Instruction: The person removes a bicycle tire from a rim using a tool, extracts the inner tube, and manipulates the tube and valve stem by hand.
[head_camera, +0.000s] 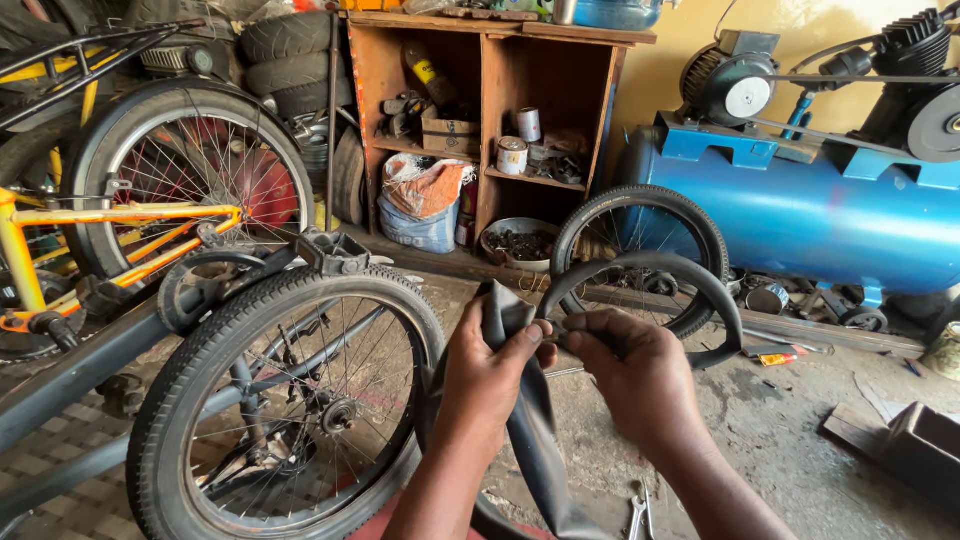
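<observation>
Your left hand (487, 372) and right hand (632, 372) both pinch the inner tube (530, 420) (black, limp); it loops up-right from your 2 thumbs, beside the wheel (285, 400).

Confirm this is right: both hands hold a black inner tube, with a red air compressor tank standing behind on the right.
Not quite. The head view shows the left hand and right hand holding the inner tube, but the compressor tank is blue, not red.
</observation>
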